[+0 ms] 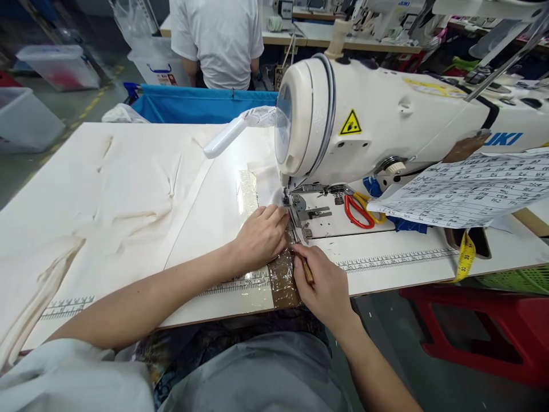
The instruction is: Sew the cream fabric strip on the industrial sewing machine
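Observation:
A white sewing machine point(364, 114) stands over the white table. Just in front of its needle area, my left hand point(263, 236) lies with fingers together near the presser foot; what is under its fingertips is hidden. My right hand point(321, 280) is closed around a wooden-handled tool point(307, 270), whose thin metal end points up toward the needle plate. Brown tape point(283, 280) covers the table edge between the hands. Pale cream fabric point(128, 200) spreads over the table's left side. Red-handled scissors point(359, 212) rest right of the needle plate.
A printed paper sheet point(467, 186) hangs at the right, above a yellow measuring tape point(465, 257). A red stool point(484, 332) is below the table. Behind the table are a blue cloth bin point(201, 104) and a person in a white shirt point(218, 40).

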`<state>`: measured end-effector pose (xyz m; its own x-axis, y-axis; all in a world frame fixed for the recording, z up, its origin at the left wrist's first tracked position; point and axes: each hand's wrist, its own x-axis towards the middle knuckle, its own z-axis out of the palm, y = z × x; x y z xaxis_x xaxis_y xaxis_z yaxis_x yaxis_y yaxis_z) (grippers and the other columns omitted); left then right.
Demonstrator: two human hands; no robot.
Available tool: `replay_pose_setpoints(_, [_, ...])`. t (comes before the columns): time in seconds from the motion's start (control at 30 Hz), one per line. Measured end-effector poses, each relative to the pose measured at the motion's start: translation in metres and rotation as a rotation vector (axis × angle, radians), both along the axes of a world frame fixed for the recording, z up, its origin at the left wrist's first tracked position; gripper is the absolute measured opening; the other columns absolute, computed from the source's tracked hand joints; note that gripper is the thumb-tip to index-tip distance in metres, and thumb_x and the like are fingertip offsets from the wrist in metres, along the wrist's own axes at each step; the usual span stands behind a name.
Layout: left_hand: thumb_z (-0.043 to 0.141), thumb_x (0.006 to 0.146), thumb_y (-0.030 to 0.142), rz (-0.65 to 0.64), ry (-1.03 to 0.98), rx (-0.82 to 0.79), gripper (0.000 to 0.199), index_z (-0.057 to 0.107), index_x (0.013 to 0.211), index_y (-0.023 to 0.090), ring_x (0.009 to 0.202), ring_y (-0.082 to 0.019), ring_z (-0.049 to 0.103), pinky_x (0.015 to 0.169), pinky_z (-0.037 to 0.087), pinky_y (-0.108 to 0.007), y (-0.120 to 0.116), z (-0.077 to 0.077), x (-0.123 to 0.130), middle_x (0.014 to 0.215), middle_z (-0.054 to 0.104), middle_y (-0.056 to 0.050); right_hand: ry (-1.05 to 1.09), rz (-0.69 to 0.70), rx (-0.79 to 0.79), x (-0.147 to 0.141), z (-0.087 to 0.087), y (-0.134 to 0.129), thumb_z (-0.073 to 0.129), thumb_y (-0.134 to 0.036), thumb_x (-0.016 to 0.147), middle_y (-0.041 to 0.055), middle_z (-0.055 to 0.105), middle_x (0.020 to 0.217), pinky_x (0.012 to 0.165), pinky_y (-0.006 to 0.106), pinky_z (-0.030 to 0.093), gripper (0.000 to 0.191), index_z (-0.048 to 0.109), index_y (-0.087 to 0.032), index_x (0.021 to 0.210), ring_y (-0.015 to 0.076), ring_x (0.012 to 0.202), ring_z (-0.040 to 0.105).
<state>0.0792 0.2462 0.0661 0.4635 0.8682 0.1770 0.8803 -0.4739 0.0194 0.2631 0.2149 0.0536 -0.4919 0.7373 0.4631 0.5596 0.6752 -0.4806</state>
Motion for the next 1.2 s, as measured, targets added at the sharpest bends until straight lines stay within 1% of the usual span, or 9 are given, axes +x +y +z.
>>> replay_pose_setpoints(0.17, [0.037, 0.097, 0.019, -0.012, -0.012, -0.008, 0.038, 0.054, 0.126, 0.002, 0.112, -0.03, 0.05, 0.093, 0.044, -0.041, 0.0, 0.0, -0.001, 0.128, 0.054, -0.018, -0.18, -0.071, 0.117, -0.012, -0.003, 0.006, 0.037, -0.017, 0.102, 0.0083, 0.066, 0.092, 0.055, 0.028, 0.043, 0.027, 0.059, -0.012, 0.116, 0.0186, 0.075, 0.064])
replay_pose_setpoints(0.27, [0.035, 0.098, 0.019, -0.013, -0.023, 0.004, 0.038, 0.056, 0.125, 0.004, 0.112, -0.029, 0.05, 0.092, 0.044, -0.041, 0.0, 0.0, -0.001, 0.127, 0.054, -0.018, -0.211, -0.094, 0.165, -0.015, -0.004, 0.008, 0.037, -0.016, 0.101, 0.0075, 0.066, 0.092, 0.054, 0.028, 0.043, 0.028, 0.059, -0.011, 0.117, 0.0177, 0.072, 0.063])
replay_pose_setpoints(0.47, [0.038, 0.096, 0.017, -0.006, -0.045, -0.003, 0.038, 0.055, 0.125, 0.002, 0.111, -0.029, 0.05, 0.093, 0.045, -0.041, 0.0, -0.002, -0.001, 0.128, 0.053, -0.018, -0.264, -0.137, 0.207, -0.018, -0.005, 0.008, 0.037, -0.016, 0.102, 0.0062, 0.065, 0.089, 0.049, 0.028, 0.039, 0.027, 0.059, -0.011, 0.116, 0.0172, 0.067, 0.062])
replay_pose_setpoints(0.73, [0.041, 0.095, 0.019, 0.007, -0.149, 0.005, 0.035, 0.058, 0.123, 0.006, 0.109, -0.028, 0.049, 0.093, 0.048, -0.042, 0.004, -0.008, -0.006, 0.123, 0.054, -0.016, -0.406, -0.237, 0.19, -0.03, -0.003, 0.002, 0.041, -0.013, 0.1, 0.0088, 0.066, 0.089, 0.052, 0.029, 0.04, 0.025, 0.057, -0.011, 0.119, 0.0184, 0.067, 0.064])
replay_pose_setpoints(0.9, [0.039, 0.096, 0.019, -0.006, -0.215, 0.019, 0.036, 0.059, 0.124, 0.005, 0.111, -0.027, 0.051, 0.094, 0.049, -0.044, 0.015, -0.011, -0.011, 0.122, 0.057, -0.016, -0.51, -0.261, 0.114, -0.041, 0.001, 0.003, 0.046, -0.011, 0.097, 0.011, 0.067, 0.092, 0.051, 0.03, 0.042, 0.031, 0.054, -0.01, 0.127, 0.0198, 0.064, 0.065])
replay_pose_setpoints(1.0, [0.038, 0.096, 0.018, 0.003, -0.202, 0.038, 0.037, 0.06, 0.123, 0.005, 0.113, -0.027, 0.052, 0.095, 0.048, -0.045, 0.018, -0.015, -0.022, 0.122, 0.059, -0.015, -0.537, -0.269, 0.075, -0.046, 0.002, 0.009, 0.048, -0.011, 0.095, 0.0115, 0.067, 0.093, 0.05, 0.031, 0.043, 0.037, 0.052, -0.01, 0.132, 0.0208, 0.063, 0.065])
replay_pose_setpoints(1.07, [0.038, 0.096, 0.018, -0.024, -0.188, 0.073, 0.036, 0.061, 0.121, 0.005, 0.113, -0.028, 0.053, 0.094, 0.048, -0.045, 0.016, -0.015, -0.03, 0.122, 0.06, -0.015, -0.55, -0.283, 0.056, -0.046, 0.002, 0.011, 0.047, -0.011, 0.095, 0.0116, 0.067, 0.094, 0.051, 0.031, 0.045, 0.04, 0.051, -0.01, 0.135, 0.0213, 0.066, 0.065])
replay_pose_setpoints(1.13, [0.037, 0.096, 0.019, -0.105, -0.198, 0.152, 0.036, 0.061, 0.119, 0.006, 0.11, -0.028, 0.056, 0.09, 0.05, -0.046, 0.016, -0.01, -0.033, 0.119, 0.061, -0.016, -0.565, -0.294, 0.025, -0.039, 0.004, 0.007, 0.048, -0.012, 0.094, 0.0107, 0.067, 0.093, 0.053, 0.031, 0.047, 0.043, 0.05, -0.01, 0.137, 0.0217, 0.068, 0.065])
replay_pose_setpoints(1.2, [0.036, 0.098, 0.022, -0.247, -0.249, 0.266, 0.034, 0.062, 0.116, 0.009, 0.101, -0.028, 0.059, 0.083, 0.052, -0.044, 0.027, -0.001, -0.016, 0.112, 0.063, -0.017, -0.564, -0.273, -0.004, -0.03, 0.01, -0.006, 0.049, -0.016, 0.092, 0.0073, 0.068, 0.094, 0.054, 0.031, 0.049, 0.044, 0.051, -0.013, 0.135, 0.0212, 0.07, 0.064])
